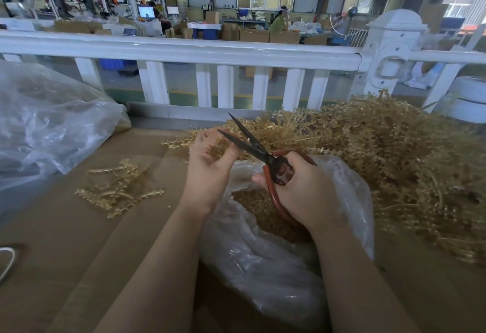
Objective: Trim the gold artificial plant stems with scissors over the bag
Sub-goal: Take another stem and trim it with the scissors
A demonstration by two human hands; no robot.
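Stem [214,146] (mostly hidden) inside left hand [210,164]; scissors [252,146] agape.

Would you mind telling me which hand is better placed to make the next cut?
The right hand. It already grips the scissors, whose blades stand open beside the gold stem that the left hand pinches above the bag.

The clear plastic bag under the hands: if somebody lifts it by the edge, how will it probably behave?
The clear plastic bag is thin and crumpled, so it probably sags limply. The gold trimmings inside likely weigh it toward the bottom and could spill through its open mouth.
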